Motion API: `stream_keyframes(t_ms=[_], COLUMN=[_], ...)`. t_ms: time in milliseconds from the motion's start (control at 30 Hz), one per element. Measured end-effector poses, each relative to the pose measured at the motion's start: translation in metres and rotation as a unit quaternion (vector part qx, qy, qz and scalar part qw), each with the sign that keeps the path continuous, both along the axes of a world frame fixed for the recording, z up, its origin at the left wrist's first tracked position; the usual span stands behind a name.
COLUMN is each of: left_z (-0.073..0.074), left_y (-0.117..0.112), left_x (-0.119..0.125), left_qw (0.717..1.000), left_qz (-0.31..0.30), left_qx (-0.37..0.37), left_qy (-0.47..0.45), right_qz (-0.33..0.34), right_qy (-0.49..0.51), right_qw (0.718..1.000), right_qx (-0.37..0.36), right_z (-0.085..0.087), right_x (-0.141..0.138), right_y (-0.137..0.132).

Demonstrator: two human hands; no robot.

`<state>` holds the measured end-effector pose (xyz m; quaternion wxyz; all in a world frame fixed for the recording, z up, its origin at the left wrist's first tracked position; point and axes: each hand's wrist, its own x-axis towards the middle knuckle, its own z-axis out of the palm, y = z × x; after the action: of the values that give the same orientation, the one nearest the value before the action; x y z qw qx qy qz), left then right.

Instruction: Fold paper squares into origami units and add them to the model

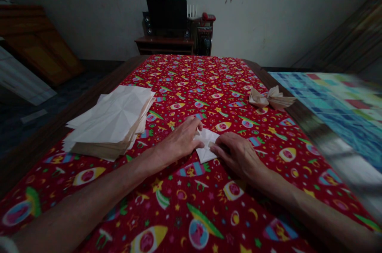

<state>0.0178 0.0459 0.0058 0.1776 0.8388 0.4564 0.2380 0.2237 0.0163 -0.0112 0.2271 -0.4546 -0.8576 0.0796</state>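
Note:
A small square of folded white paper (205, 153) lies on the red patterned cloth in front of me. My left hand (188, 135) grips its left edge, thumb on top and fingers curled at the far corner. At the right edge, my right hand (235, 149) pinches the paper between thumb and bent fingers. Creases and small flaps show in the middle of the square; its side edges are partly covered by my fingers. To the left sits a stack of creased paper sheets (119, 113). Folded paper pieces (280, 99) stand at the far right of the cloth.
The cloth (197, 73) covers a dark wooden table (119, 71). Beyond its far end stand a monitor (167, 14) and speakers on a small desk (167, 44). A wooden cabinet (38, 42) is at the left, and a checkered bed surface (322, 101) lies to the right.

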Motion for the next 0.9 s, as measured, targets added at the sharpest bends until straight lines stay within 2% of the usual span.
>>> stream_keyframes(t_ms=[233,567,767,900], left_z=[0.0,-0.006,-0.002,0.001], left_y=[-0.015,-0.027,-0.041,-0.045], left_x=[-0.003,-0.005,-0.009,-0.012], left_qw=[0.996,0.993,0.98,0.973], left_qz=[-0.086,-0.086,-0.112,-0.118], left_qx=[0.024,0.074,0.116,0.118], left_qy=[0.012,0.022,0.121,0.161], right_qz=[-0.014,-0.042,-0.037,-0.042], right_qy=[0.009,-0.002,0.013,0.008], right_qw=[1.0,0.998,0.999,0.999], right_qx=[0.001,-0.04,-0.034,-0.029], right_z=[0.0,0.007,0.006,0.005], right_x=[0.0,-0.005,-0.004,-0.004], right_y=[0.0,0.0,0.0,0.001])
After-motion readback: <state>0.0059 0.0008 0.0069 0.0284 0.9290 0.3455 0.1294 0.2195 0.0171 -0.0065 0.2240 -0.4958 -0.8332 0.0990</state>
